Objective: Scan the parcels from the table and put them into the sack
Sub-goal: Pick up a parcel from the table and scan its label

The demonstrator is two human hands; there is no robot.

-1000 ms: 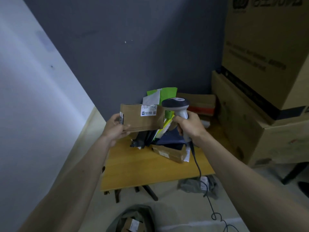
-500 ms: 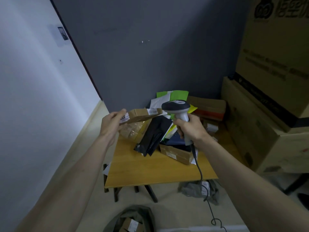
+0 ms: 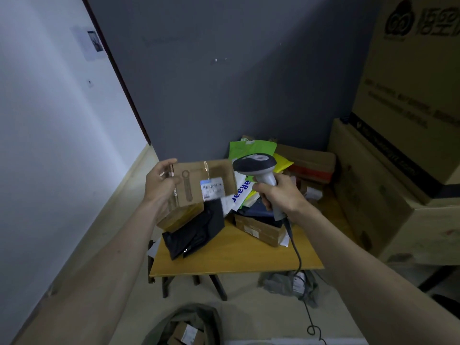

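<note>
While held above the table's (image 3: 236, 260) left edge, the cardboard parcel (image 3: 204, 181) looks light and stiff; left hand (image 3: 159, 185) pinches its left end, label unobstructed. Right hand (image 3: 276, 195) wraps the scanner (image 3: 256, 168) handle.

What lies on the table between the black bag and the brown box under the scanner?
Head view: bare wooden table separates the black bag from the brown box.

parcel (image 3: 204, 181) now barcode-side up
</note>
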